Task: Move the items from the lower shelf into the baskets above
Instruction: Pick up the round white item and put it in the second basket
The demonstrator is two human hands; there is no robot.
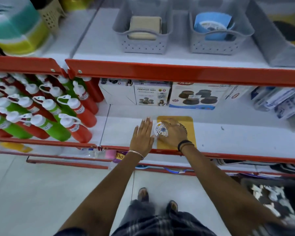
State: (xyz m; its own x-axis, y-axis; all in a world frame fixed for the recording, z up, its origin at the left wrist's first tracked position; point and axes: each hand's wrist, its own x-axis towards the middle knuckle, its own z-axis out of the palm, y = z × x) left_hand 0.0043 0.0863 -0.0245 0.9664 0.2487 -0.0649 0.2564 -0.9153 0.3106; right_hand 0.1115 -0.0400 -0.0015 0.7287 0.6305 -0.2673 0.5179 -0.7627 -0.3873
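A yellow card-backed pack (186, 121) lies flat on the lower white shelf (237, 138), with a round white patterned disc (160, 130) at its left side. My right hand (174, 133) rests over the pack, fingers touching the disc. Beside it, my left hand (143, 135) lies flat and spread, its fingertips against the disc's left edge. On the upper shelf stand two grey perforated baskets: the left basket (143, 45) holds beige pads, the right basket (220, 46) holds a blue pack.
Boxes of vibration pads (152, 94) and stands (194, 97) line the back of the lower shelf. Red and green bottles (46, 108) fill the left bay. Wrapped packs (279, 101) lie at the right. Red rails (177, 72) edge each shelf. A third grey basket (279, 40) stands at the upper right.
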